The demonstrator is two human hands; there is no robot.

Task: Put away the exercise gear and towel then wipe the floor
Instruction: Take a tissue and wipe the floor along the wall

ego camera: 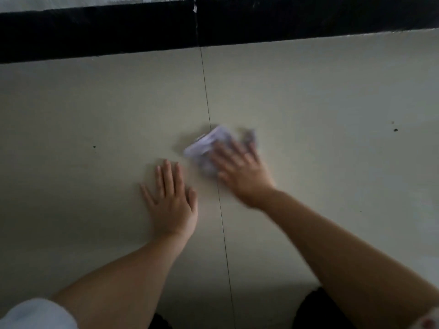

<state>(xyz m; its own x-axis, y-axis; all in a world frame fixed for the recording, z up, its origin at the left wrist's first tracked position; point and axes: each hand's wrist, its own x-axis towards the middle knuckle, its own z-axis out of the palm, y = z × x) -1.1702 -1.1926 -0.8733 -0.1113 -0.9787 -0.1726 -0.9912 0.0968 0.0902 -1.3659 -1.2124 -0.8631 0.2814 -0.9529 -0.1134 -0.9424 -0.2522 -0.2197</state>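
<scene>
A crumpled pale lilac cloth [209,144] lies on the cream tiled floor [95,110], just right of a thin tile joint. My right hand [240,172] presses down on the cloth with fingers spread over it; the hand and cloth are blurred. My left hand [169,200] rests flat on the floor to the left of the joint, fingers apart, holding nothing. No exercise gear or towel is in view.
A black skirting band [118,32] runs along the wall at the top of the view. Small dark specks [395,130] mark the floor at right and left. My dark-clothed knees [318,309] show at the bottom edge.
</scene>
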